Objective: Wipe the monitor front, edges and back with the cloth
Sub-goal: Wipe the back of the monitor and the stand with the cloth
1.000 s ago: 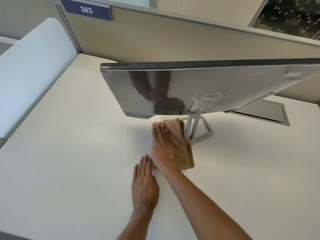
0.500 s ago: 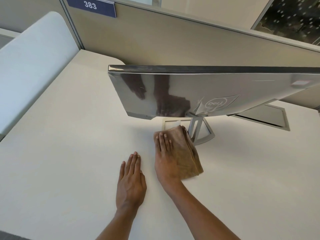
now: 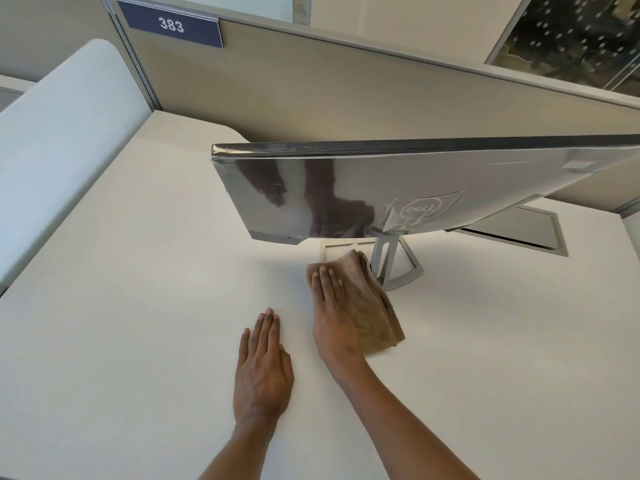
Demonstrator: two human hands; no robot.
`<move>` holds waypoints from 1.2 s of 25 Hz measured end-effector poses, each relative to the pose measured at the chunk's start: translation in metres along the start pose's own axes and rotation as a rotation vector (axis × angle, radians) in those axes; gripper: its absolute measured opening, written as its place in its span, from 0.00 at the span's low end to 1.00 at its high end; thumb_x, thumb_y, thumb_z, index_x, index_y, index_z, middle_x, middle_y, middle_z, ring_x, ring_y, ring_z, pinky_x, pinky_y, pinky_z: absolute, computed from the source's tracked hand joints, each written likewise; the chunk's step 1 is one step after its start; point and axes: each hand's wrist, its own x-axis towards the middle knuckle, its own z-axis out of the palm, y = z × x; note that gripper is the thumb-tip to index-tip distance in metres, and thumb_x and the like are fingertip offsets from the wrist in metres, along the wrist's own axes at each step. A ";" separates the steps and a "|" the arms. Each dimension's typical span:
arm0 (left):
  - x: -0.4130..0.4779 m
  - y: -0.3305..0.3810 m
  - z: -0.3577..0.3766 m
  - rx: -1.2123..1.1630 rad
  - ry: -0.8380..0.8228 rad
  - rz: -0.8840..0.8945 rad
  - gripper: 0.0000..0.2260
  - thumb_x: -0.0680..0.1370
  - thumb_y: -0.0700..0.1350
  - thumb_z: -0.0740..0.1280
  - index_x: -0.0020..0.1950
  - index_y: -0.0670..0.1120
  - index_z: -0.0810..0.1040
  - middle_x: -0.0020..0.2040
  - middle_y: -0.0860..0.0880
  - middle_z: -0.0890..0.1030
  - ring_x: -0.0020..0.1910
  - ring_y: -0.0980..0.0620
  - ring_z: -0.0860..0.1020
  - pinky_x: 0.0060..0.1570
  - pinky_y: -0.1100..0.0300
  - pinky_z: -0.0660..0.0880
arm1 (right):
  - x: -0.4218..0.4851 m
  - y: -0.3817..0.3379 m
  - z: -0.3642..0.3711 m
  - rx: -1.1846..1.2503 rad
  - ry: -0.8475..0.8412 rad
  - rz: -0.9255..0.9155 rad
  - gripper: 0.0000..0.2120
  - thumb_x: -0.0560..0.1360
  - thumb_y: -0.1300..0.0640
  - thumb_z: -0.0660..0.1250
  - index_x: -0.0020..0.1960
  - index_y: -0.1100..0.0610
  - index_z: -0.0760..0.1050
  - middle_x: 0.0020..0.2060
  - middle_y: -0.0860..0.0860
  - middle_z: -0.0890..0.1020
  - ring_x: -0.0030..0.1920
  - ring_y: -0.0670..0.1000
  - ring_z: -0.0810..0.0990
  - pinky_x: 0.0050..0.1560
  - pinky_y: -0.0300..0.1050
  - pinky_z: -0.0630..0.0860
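A wide monitor [image 3: 450, 181] stands on the white desk [image 3: 138, 323] on a silver stand [image 3: 391, 265]. Its glossy silver back faces me and mirrors both my hands; the screen side is hidden. A folded brown cloth [image 3: 374, 306] lies flat on the desk just left of the stand's foot. My right hand [image 3: 334, 317] rests palm-down on the cloth's left part with straight fingers. My left hand [image 3: 263, 365] lies flat on the bare desk beside it, fingers straight, holding nothing.
A beige cubicle partition [image 3: 346, 95] with a blue plate marked 383 [image 3: 171, 26] runs behind the monitor. A white rounded divider [image 3: 59, 133] borders the desk on the left. A grey rectangular cable cut-out [image 3: 519, 233] sits in the desk behind the stand.
My left hand has slid a little left, away from my right hand. My right hand stays flat on the cloth. The view has shifted slightly, so the monitor sits lower in frame.
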 end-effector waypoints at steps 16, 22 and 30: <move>-0.002 -0.001 0.002 -0.018 -0.008 -0.015 0.27 0.83 0.43 0.49 0.83 0.41 0.62 0.84 0.47 0.61 0.84 0.52 0.57 0.83 0.49 0.51 | -0.007 0.022 -0.008 -0.116 0.016 0.011 0.31 0.78 0.55 0.71 0.80 0.59 0.68 0.79 0.58 0.67 0.79 0.54 0.68 0.78 0.49 0.68; -0.002 0.000 0.004 -0.012 -0.008 -0.010 0.27 0.83 0.44 0.48 0.83 0.42 0.62 0.84 0.48 0.60 0.84 0.54 0.55 0.83 0.51 0.49 | -0.004 -0.006 -0.019 -0.007 -0.035 0.158 0.37 0.76 0.52 0.75 0.82 0.55 0.65 0.79 0.55 0.70 0.79 0.55 0.69 0.78 0.53 0.65; -0.006 -0.007 0.009 -0.016 0.017 -0.014 0.28 0.83 0.44 0.47 0.82 0.41 0.64 0.83 0.47 0.63 0.84 0.53 0.58 0.83 0.51 0.49 | -0.024 0.028 0.003 0.110 0.021 -0.050 0.38 0.69 0.61 0.80 0.77 0.60 0.72 0.77 0.55 0.73 0.77 0.54 0.72 0.78 0.50 0.68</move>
